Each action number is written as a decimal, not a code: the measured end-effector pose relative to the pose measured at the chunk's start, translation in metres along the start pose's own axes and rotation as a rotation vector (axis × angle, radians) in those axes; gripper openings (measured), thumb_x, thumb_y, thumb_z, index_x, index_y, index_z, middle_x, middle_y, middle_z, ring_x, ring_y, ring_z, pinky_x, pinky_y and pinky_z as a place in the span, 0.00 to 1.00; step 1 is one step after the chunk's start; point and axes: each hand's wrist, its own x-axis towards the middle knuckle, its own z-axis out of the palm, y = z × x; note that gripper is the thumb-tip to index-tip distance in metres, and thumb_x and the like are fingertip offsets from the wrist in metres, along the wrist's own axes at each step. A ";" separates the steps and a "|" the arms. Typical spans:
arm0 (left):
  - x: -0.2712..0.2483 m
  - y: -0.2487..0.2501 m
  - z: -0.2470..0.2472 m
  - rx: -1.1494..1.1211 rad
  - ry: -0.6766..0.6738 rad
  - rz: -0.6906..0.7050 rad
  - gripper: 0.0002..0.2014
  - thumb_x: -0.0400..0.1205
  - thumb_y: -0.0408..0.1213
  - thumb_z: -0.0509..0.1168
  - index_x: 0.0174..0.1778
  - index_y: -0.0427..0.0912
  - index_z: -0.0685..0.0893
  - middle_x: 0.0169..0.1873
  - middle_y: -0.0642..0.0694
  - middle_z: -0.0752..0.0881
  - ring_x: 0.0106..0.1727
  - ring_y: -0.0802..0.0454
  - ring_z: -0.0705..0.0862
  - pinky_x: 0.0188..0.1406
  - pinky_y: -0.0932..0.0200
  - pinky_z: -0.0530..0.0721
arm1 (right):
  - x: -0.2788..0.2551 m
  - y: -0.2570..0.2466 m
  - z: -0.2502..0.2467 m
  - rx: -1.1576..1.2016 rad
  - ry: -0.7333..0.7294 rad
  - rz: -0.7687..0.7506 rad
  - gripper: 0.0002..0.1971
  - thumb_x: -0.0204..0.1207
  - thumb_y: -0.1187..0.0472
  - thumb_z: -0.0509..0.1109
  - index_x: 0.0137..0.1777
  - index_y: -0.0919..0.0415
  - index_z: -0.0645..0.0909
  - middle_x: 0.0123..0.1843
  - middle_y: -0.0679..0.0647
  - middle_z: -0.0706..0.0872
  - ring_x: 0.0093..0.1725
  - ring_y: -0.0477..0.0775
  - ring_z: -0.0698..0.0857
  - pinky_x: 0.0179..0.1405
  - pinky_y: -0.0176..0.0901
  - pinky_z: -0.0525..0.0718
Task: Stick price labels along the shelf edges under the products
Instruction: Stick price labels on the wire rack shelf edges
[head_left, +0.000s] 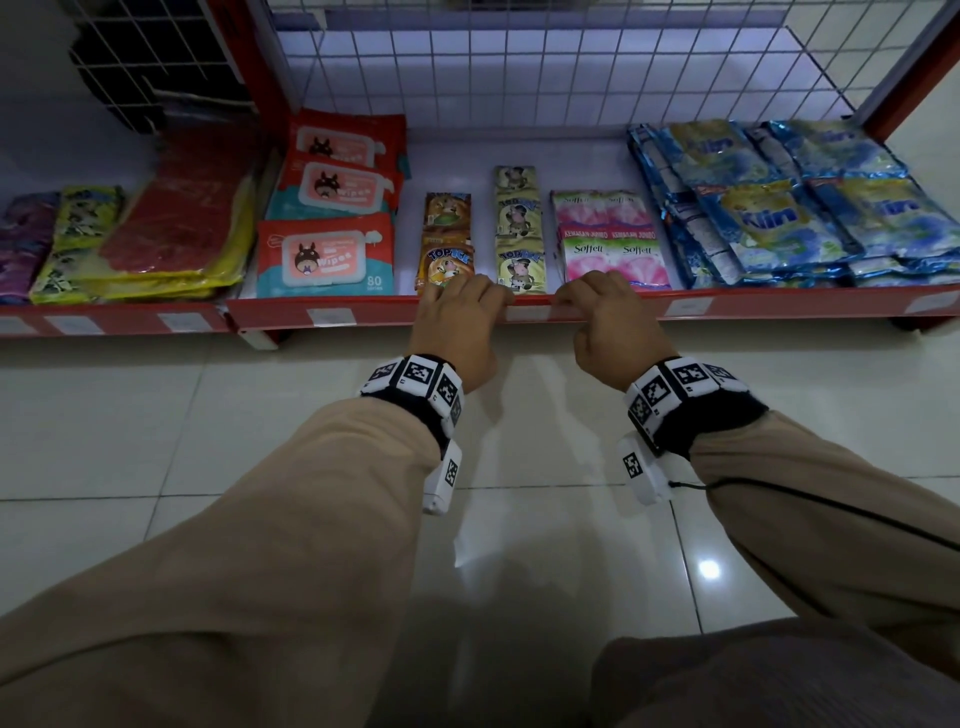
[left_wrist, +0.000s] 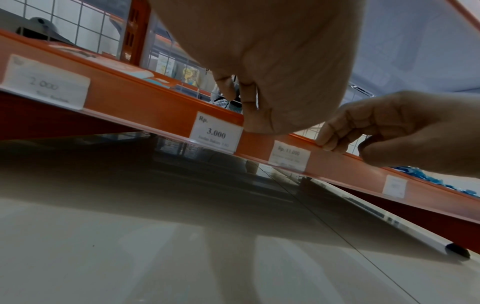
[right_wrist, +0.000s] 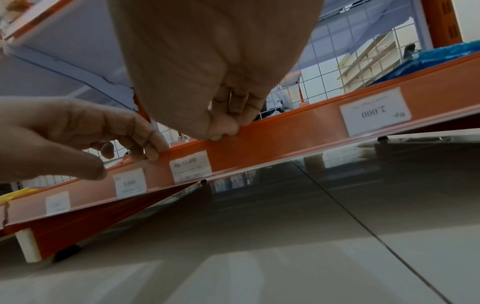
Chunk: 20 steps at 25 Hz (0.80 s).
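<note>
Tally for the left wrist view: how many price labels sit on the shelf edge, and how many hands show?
Price labels on the shelf edge: 4
Hands, the left hand and the right hand: 2
Total: 6

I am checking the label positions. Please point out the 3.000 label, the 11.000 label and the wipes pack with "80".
3.000 label (left_wrist: 216, 132): left wrist view, on the printed price.
11.000 label (right_wrist: 191, 164): right wrist view, label's middle.
wipes pack (head_left: 324, 258): head view, on its lid flap.
</note>
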 end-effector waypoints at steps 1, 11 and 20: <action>0.001 -0.001 -0.001 0.003 -0.004 0.008 0.28 0.70 0.30 0.65 0.68 0.48 0.76 0.64 0.47 0.77 0.68 0.45 0.72 0.63 0.51 0.61 | 0.000 0.000 -0.001 -0.007 -0.003 0.003 0.24 0.64 0.74 0.65 0.62 0.64 0.79 0.57 0.64 0.81 0.56 0.66 0.75 0.54 0.54 0.76; 0.013 0.029 -0.013 0.058 -0.018 0.097 0.25 0.73 0.32 0.64 0.67 0.47 0.77 0.63 0.45 0.77 0.66 0.41 0.71 0.63 0.46 0.64 | -0.021 0.030 -0.035 -0.296 -0.129 0.177 0.25 0.68 0.64 0.67 0.67 0.59 0.77 0.64 0.60 0.78 0.63 0.66 0.73 0.57 0.56 0.75; 0.041 0.099 0.002 0.026 -0.073 0.237 0.33 0.76 0.35 0.63 0.79 0.44 0.63 0.75 0.46 0.67 0.73 0.43 0.66 0.69 0.47 0.66 | -0.059 0.089 -0.046 -0.205 0.024 0.267 0.28 0.58 0.77 0.66 0.63 0.68 0.79 0.60 0.68 0.78 0.58 0.70 0.75 0.54 0.57 0.77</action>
